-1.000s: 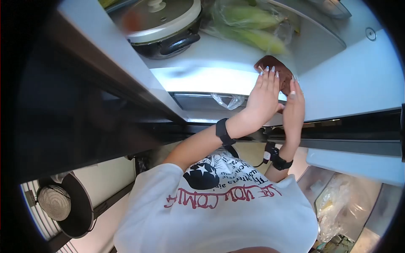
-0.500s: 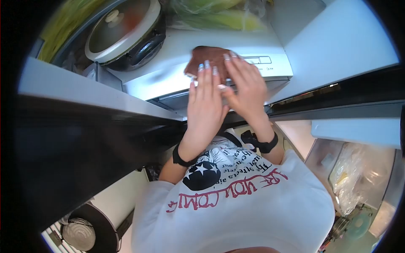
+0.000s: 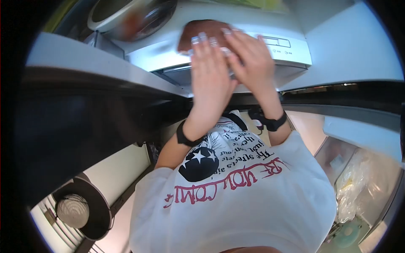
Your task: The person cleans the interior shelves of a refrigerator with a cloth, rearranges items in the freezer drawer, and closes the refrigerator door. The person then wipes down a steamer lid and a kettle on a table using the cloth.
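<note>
A brown cloth (image 3: 197, 31) lies on the front part of a white refrigerator shelf (image 3: 164, 52), beside a small panel with printed marks (image 3: 275, 41). My left hand (image 3: 209, 74) rests on the cloth with its fingers stretched out flat. Right beside it, my right hand (image 3: 256, 63) also has its fingers extended over the cloth's right side, thumb toward the left hand. Both hands press the cloth from above and hide much of it. Slight motion blur covers the fingers.
A lidded pot (image 3: 95, 17) stands on the shelf at the back left. Green produce in plastic (image 3: 270, 5) lies at the back. A dark door edge (image 3: 93, 105) runs along the left. Plastic-wrapped items (image 3: 350, 185) sit in a door bin at lower right.
The view has tilted, so the shelf and pot appear higher. Both hands and the cloth have slid a little left along the shelf front, away from the panel's right end.
</note>
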A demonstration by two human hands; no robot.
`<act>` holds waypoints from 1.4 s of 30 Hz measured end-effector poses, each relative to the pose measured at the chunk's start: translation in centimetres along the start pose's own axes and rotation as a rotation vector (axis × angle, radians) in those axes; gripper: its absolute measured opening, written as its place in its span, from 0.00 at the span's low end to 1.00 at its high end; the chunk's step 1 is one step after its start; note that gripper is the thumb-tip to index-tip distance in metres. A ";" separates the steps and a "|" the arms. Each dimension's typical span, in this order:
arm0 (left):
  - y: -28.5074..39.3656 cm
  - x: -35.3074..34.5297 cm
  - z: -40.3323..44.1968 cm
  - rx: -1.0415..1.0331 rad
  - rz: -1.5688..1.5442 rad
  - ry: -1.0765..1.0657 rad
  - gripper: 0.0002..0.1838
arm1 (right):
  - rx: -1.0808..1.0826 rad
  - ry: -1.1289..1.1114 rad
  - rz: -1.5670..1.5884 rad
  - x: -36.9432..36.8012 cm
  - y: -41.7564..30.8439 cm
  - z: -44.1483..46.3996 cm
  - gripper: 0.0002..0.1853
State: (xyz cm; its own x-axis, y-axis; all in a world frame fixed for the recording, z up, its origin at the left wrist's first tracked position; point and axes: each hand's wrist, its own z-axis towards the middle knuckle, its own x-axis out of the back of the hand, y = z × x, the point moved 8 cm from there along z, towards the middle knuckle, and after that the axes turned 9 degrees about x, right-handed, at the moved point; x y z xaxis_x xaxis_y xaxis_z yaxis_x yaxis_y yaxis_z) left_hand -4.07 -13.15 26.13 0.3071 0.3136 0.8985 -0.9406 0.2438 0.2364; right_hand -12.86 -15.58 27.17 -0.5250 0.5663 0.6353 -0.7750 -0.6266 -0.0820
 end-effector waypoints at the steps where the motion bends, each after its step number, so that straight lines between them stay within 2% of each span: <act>1: 1.2 -0.7 0.4 -0.047 -0.014 0.001 0.49 | -0.014 -0.005 -0.077 1.1 1.0 -0.7 0.20; 4: 5.4 -2.0 1.6 -0.170 -0.063 -0.034 0.55 | -0.136 0.028 -0.155 4.8 5.5 -3.1 0.15; 6: 7.7 -3.1 1.9 -0.230 0.042 0.000 0.55 | -0.257 0.017 -0.143 7.0 8.0 -4.4 0.14; 7: 8.5 -3.4 2.1 -0.229 0.158 0.096 0.54 | -0.346 0.022 -0.068 7.7 8.5 -4.7 0.15; 8: 9.0 -4.1 2.0 -0.260 0.216 0.096 0.53 | -0.433 0.026 0.006 8.1 8.9 -4.9 0.15; 11: 8.0 -3.9 1.9 -0.238 0.157 0.158 0.48 | -0.268 0.001 -0.091 7.5 6.5 -4.6 0.16; 13: 6.6 -2.9 1.5 -0.297 -0.038 0.132 0.41 | -0.181 -0.003 -0.093 6.7 4.6 -4.4 0.18; 14: 5.5 -2.1 1.3 -0.291 -0.033 0.142 0.41 | -0.170 0.001 -0.089 6.4 4.3 -4.2 0.18; 16: 3.5 -0.1 0.6 -0.333 -0.173 0.103 0.35 | -0.153 -0.003 0.034 5.7 3.9 -4.0 0.19; 17: 2.6 0.7 0.6 -0.282 -0.220 0.132 0.30 | -0.140 0.000 0.075 5.5 3.6 -3.4 0.19; 21: 0.0 1.7 -0.4 -0.237 -0.216 0.195 0.23 | -0.073 0.057 0.231 4.6 2.2 -1.7 0.17; 24: -1.8 3.4 -1.2 -0.231 -0.251 0.241 0.18 | -0.188 0.129 0.354 6.3 1.0 -1.2 0.14; 26: -2.5 4.9 -2.2 -0.247 -0.407 0.251 0.12 | -0.181 0.143 0.339 8.0 -0.2 -1.4 0.13; 28: -2.7 6.2 -3.8 -0.303 -0.568 0.116 0.11 | -0.022 0.158 0.454 9.7 -2.2 -1.6 0.13; 29: -3.1 7.0 -4.7 -0.297 -0.574 0.107 0.11 | -0.057 0.148 0.505 9.7 -2.4 -2.3 0.13; 30: -3.2 6.9 -5.4 -0.293 -0.611 -0.017 0.10 | -0.063 0.143 0.505 9.6 -2.2 -2.9 0.13; 31: -3.2 6.5 -5.9 -0.289 -0.647 -0.141 0.08 | -0.089 -0.001 0.454 8.6 -1.9 -3.6 0.13; 32: -3.6 6.3 -6.1 -0.288 -0.649 -0.148 0.08 | -0.115 -0.143 0.401 7.5 -1.6 -4.6 0.13; 33: -3.9 5.0 -6.4 -0.272 -0.559 -0.239 0.07 | -0.025 -0.168 0.335 6.8 -1.6 -5.3 0.11; 34: -4.2 3.5 -6.8 -0.256 -0.469 -0.327 0.07 | -0.031 -0.172 0.335 6.6 -1.7 -6.2 0.11; 36: -4.2 1.5 -7.0 -0.271 -0.367 -0.300 0.07 | -0.092 -0.377 0.152 4.7 -1.4 -8.4 0.09; 37: -4.0 1.0 -6.8 -0.260 -0.311 -0.269 0.07 | -0.214 -0.439 0.170 3.6 -0.7 -10.0 0.10; 38: -3.8 0.6 -6.7 -0.248 -0.255 -0.239 0.07 | -0.214 -0.441 0.172 2.6 -0.8 -10.9 0.10; 40: -3.9 -1.3 -7.1 -0.219 -0.139 -0.287 0.06 | -0.464 -0.184 0.338 1.2 0.5 -12.5 0.17; 41: -4.8 -3.1 -7.5 -0.120 -0.059 -0.370 0.08 | -0.459 -0.259 0.426 -0.9 0.4 -13.6 0.26; 42: -5.7 -4.7 -8.1 -0.022 0.022 -0.449 0.10 | -0.462 -0.256 0.421 -1.7 0.2 -14.9 0.26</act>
State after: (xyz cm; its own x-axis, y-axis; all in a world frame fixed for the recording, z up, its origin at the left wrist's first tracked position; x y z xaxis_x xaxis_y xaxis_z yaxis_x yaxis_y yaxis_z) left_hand 1.05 -8.59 17.61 0.1886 -0.1096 0.9759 -0.9415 0.2624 0.2114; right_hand -17.39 -8.69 14.63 -0.7596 0.1436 0.6343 -0.6229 -0.4410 -0.6462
